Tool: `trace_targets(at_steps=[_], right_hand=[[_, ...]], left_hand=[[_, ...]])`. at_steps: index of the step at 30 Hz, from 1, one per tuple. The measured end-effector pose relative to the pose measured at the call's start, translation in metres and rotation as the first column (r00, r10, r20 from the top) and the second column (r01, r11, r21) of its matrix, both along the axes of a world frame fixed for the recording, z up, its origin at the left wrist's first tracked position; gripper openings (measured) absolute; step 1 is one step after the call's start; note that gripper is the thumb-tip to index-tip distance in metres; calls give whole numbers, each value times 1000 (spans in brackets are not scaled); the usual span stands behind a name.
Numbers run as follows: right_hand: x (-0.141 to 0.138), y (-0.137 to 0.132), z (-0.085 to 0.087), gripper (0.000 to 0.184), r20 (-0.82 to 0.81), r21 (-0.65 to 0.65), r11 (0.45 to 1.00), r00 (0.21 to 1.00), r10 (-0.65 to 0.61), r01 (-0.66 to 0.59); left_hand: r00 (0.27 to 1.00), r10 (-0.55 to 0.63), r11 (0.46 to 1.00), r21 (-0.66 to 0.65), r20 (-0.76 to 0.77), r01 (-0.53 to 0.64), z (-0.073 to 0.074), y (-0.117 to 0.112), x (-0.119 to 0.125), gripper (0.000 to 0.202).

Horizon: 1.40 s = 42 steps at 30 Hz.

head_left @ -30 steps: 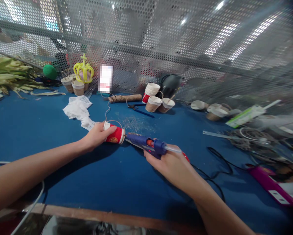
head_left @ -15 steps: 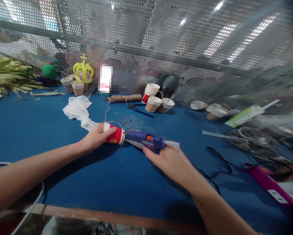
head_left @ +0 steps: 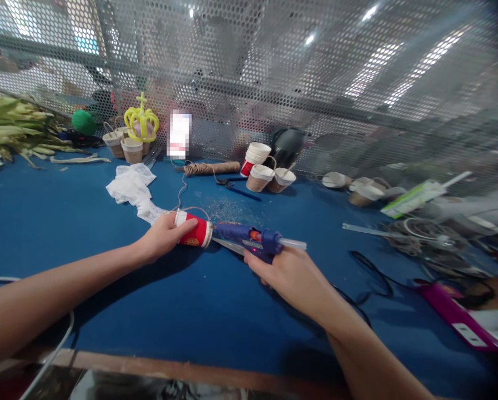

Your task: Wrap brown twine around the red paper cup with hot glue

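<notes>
My left hand point(head_left: 163, 238) is wrapped round a red and white paper cup point(head_left: 195, 232), which lies on its side with its base end toward the right. A thin strand of twine point(head_left: 182, 191) runs from the cup back to a wound stick of jute twine point(head_left: 212, 168). My right hand point(head_left: 292, 278) grips a blue hot glue gun point(head_left: 249, 236) with a glue stick poking out of its rear and a small red light lit. The gun's nozzle is right at the cup's right end. Below the gun shows a pale pointed blade point(head_left: 231, 245), partly hidden.
Crumpled white cloth point(head_left: 131, 186) lies left of the cup. Twine-wrapped cups point(head_left: 260, 179), pliers point(head_left: 240, 190) and a yellow crown point(head_left: 141, 123) stand along the mesh wall point(head_left: 232, 66). Corn husks point(head_left: 15, 128) fill the far left. A black cord point(head_left: 376, 272) and purple power strip point(head_left: 461, 316) lie right.
The glue gun has shifted very slightly right, leaving its nozzle close to the cup's end. My left hand and the cup stay nearly in place.
</notes>
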State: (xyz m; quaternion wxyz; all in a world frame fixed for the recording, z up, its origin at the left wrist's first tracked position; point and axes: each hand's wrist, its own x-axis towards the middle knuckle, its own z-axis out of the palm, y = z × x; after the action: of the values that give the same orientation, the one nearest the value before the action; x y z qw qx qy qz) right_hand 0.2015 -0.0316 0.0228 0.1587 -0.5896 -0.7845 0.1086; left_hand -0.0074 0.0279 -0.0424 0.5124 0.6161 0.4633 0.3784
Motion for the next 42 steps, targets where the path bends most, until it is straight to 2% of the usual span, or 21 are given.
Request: trace_targets(at_steps=[4,9,14,20,25,30,36,42], right_hand=[[0,-1,1,32,-9,-20,1000,1000,-22,22],[1,1,-2,35,7,9,1000,1000,11,-11],[1,-2,-1,36,22,14,999,999,32,-32],[3,3,-3,39,54,-15,999,998,39,-38],[1,3,-1,30,27,5,1000,1000,13,-13],[3,2,-2,38,17,-51,999,1000,-13,14],[4,1,-2,35,1,-79,997,1000,-22,22],[-1,4,3,37,-19,-36,999,1000,-2,1]], left_hand=[[1000,-10,1000,-2,19,10,0,0,0,29],[1000,21,1000,-1,13,-21,0,-1,0,28],[1000,-2,1000,0,32,2,0,-1,0,27],[1000,3,1000,-3,-17,-3,2,-2,1,29],[1000,-21,999,-26,10,21,4,-2,1,29],[1000,-7,1000,-10,-23,7,4,-3,1,30],[1000,-17,1000,-17,-8,17,5,-3,2,31],[1000,2,1000,-15,-19,-2,4,-2,1,31]])
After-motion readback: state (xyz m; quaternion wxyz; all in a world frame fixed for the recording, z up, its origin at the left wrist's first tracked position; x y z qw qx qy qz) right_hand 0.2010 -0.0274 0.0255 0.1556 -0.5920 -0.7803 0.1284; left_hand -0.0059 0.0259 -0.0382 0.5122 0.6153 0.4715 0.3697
